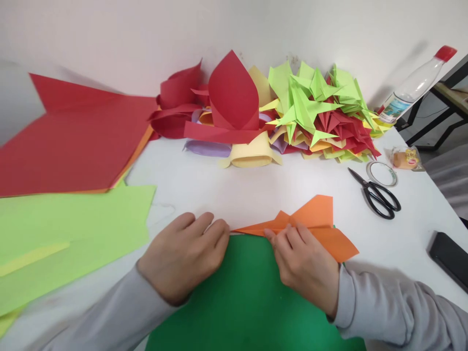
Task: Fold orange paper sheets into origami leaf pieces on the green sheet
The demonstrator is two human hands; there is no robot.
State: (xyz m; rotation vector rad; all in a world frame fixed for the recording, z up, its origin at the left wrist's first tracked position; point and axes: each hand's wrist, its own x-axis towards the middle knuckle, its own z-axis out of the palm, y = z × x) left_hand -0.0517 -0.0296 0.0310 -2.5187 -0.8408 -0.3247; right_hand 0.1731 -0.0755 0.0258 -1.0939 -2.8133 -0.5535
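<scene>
A folded orange paper [314,222] lies across the top edge of a green sheet [252,292], its narrow point to the left and two flaps spread on the right. My left hand [186,253] is closed at the narrow point, the fingertips hidden behind the knuckles. With thumb and fingers, my right hand [303,263] pinches the middle of the orange paper, just left of the flaps.
Red sheets [73,141] and light green sheets [76,239] lie left. Behind stand red paper loops [234,92] and a pile of folded paper shapes [307,102]. Scissors [380,195], a tape roll [382,174], a bottle [413,90] and a black phone-like object [449,258] are right.
</scene>
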